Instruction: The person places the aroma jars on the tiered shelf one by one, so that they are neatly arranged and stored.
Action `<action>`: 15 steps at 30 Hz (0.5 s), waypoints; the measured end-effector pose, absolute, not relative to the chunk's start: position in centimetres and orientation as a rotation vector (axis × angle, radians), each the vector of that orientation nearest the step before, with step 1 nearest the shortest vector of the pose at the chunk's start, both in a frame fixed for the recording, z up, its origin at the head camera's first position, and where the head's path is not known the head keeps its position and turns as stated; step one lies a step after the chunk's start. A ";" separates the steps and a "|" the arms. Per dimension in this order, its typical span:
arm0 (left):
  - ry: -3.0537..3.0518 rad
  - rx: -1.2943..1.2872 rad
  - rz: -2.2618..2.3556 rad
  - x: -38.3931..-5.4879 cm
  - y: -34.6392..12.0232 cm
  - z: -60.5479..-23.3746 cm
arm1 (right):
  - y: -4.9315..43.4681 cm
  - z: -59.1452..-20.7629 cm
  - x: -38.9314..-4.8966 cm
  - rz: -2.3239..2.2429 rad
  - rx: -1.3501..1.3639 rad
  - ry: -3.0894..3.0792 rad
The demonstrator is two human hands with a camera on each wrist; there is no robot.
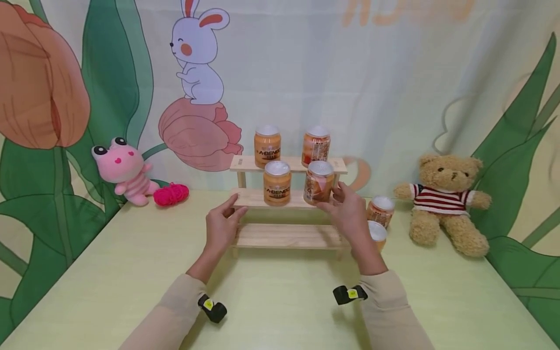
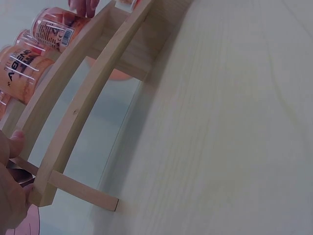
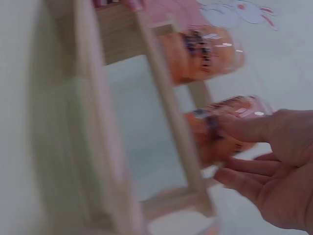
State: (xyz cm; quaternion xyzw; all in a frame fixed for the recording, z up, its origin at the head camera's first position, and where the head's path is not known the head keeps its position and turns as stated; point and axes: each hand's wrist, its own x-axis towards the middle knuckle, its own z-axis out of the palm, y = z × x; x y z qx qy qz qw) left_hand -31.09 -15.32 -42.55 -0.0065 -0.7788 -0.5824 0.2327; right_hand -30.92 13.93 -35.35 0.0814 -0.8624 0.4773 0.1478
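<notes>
A three-tier wooden display rack stands on the table. My left hand pinches the left end of its middle board between thumb and fingers. On the right of that board is a clear jar with orange contents and a silver lid, upright. Thumb and fingers of my right hand are around its lower right side; the right wrist view shows the thumb across the jar's front. Beside it on the same board is another such jar, its label facing front. The top board bears a left jar and a right jar.
Two more jars stand right of the rack, a rear jar and a front jar partly behind my right wrist. A teddy bear sits at right. At left are a pink frog plush and a pink yarn bundle. A printed curtain hangs behind.
</notes>
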 end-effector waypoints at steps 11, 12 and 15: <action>-2.139 -0.034 -1.587 -31.0 -15.3 -42.4 | 20.3 -31.4 -28.4 1.247 0.377 -2.754; -2.135 -0.035 -1.587 -31.0 -15.3 -42.4 | 20.8 -31.4 -28.3 1.253 0.383 -2.765; -2.131 -0.038 -1.591 -31.0 -15.4 -42.5 | 22.3 -31.5 -28.1 1.246 0.411 -2.777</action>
